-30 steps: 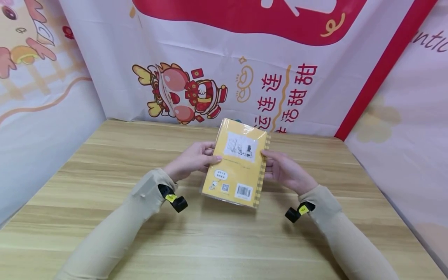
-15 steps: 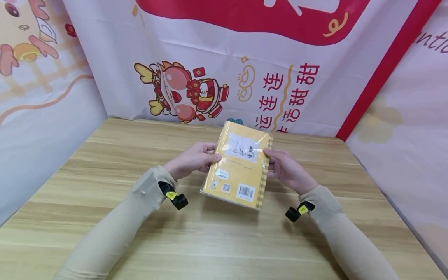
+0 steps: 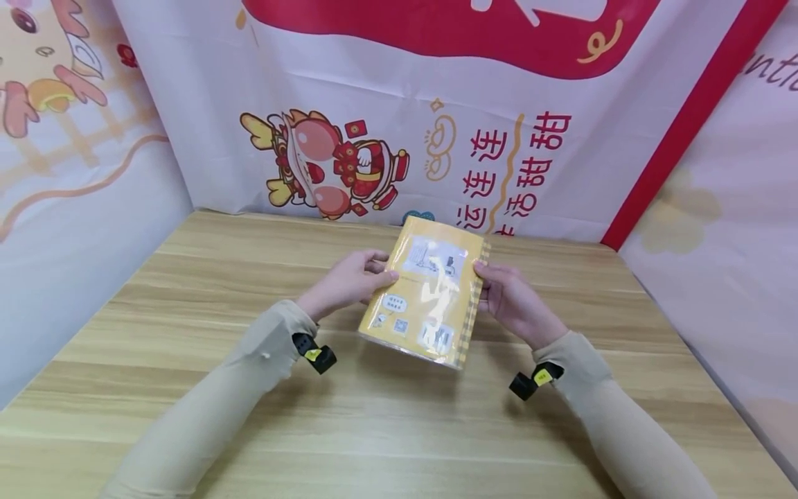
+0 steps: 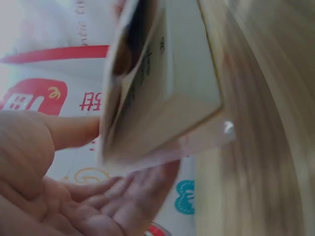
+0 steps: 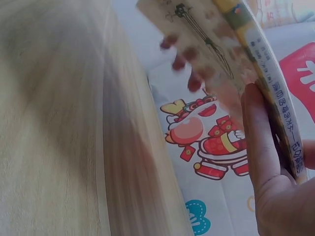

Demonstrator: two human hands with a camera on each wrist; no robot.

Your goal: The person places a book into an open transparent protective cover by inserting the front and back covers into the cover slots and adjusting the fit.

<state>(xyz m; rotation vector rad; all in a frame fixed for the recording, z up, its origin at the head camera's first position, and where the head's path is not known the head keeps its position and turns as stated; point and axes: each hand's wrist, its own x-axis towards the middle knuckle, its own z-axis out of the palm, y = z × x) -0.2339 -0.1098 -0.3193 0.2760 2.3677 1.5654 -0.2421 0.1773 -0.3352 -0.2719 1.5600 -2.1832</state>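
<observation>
A yellow book (image 3: pixel 414 294) in a glossy clear cover is held tilted above the table, its back with barcode and small drawings towards the head camera. My left hand (image 3: pixel 349 281) grips the left edge, thumb on the back cover and fingers behind. At the checked spine side, my right hand (image 3: pixel 514 305) holds it, thumb tip on the edge. The left wrist view shows the page block (image 4: pixel 192 73) from its end, with a gap between cover and pages. Lettering runs along the spine (image 5: pixel 275 88) in the right wrist view, where left fingertips (image 5: pixel 194 81) show at the far side.
Beneath the book lies a wood-grain table (image 3: pixel 399 430). A white and red printed cloth (image 3: pixel 374 69) with a cartoon dragon hangs along the back edge. More printed cloth hangs at the left and right sides. Each wrist carries a small black camera (image 3: pixel 318 353).
The book has shifted slightly right and its tilt has changed; bright glare now crosses the back cover. Both hands keep hold of it, moving slightly with it.
</observation>
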